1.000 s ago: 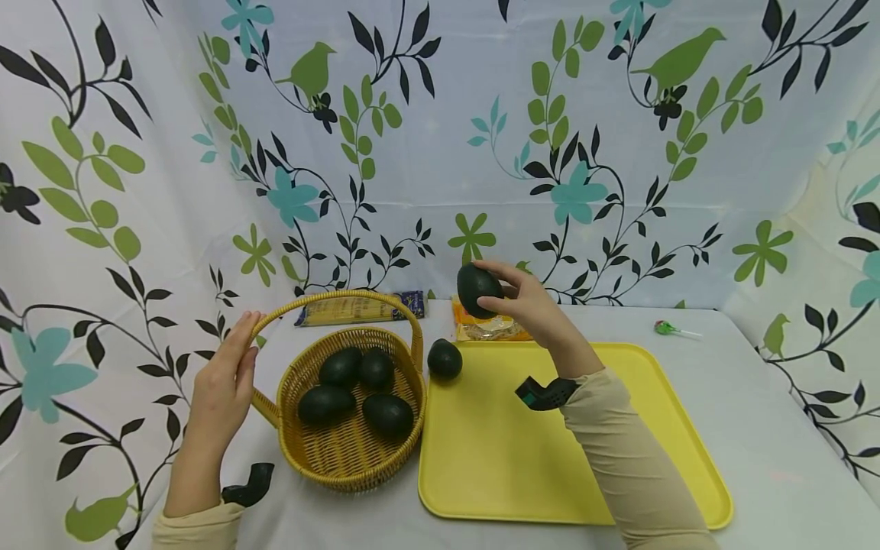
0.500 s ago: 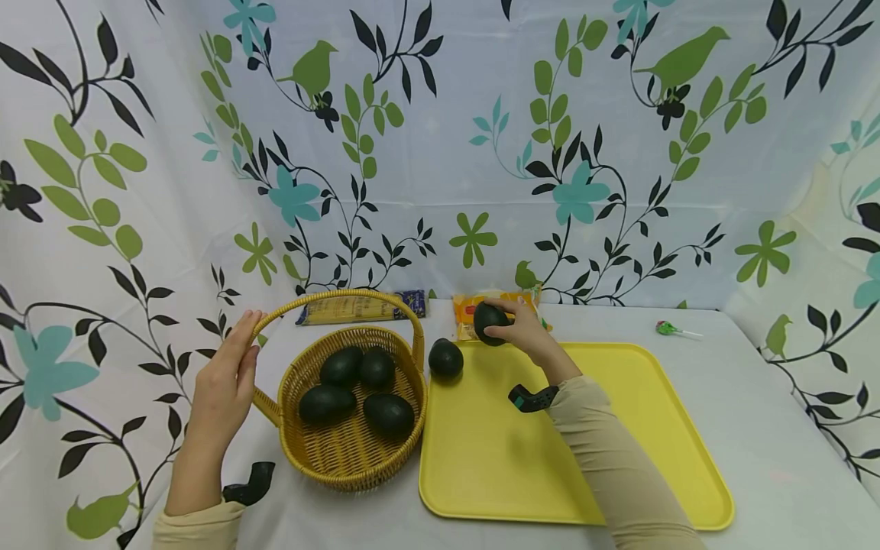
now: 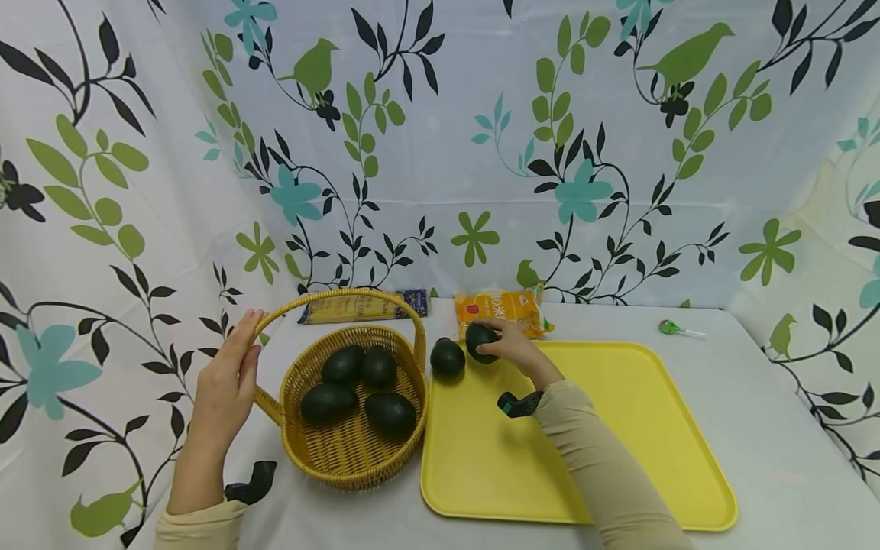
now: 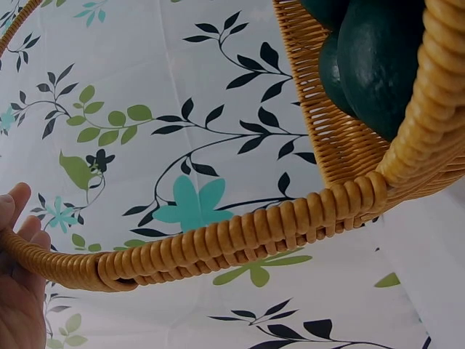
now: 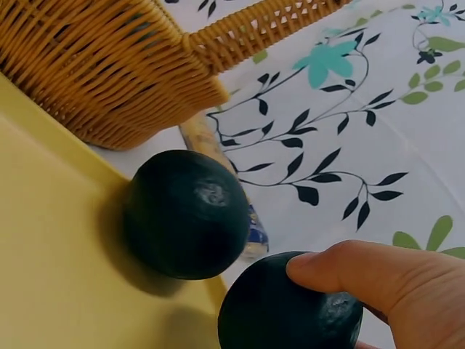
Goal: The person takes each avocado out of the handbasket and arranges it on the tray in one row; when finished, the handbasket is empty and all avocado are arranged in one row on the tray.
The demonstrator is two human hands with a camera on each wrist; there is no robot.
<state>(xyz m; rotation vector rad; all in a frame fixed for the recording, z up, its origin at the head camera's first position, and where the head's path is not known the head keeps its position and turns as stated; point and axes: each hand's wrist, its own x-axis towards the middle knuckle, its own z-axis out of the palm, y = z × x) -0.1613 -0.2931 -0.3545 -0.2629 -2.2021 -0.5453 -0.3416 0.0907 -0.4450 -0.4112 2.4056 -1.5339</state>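
The left hand (image 3: pixel 223 386) grips the handle (image 3: pixel 330 294) of a yellow wicker basket (image 3: pixel 296 451) at its left side; in the left wrist view its fingers wrap the handle (image 4: pixel 240 236). Several dark green avocados (image 3: pixel 328 403) lie inside the basket. Between thumb and fingers the right hand (image 3: pixel 512 347) holds another dark avocado (image 3: pixel 481 342) at the far left corner of the yellow tray (image 3: pixel 509 458). Just left of it, one more avocado (image 3: pixel 448 357) rests on the tray, also visible in the right wrist view (image 5: pixel 187 214).
Behind the basket lies a long yellow and blue package (image 3: pixel 357 308). An orange packet (image 3: pixel 505 309) is behind the tray. A small green-topped lollipop (image 3: pixel 677 328) lies at the back right. Patterned cloth (image 3: pixel 440 153) hangs along the back.
The right hand has come down and slightly left with its avocado, to beside the one at the tray's corner. The orange packet shows more fully. The left hand holds still on the handle.
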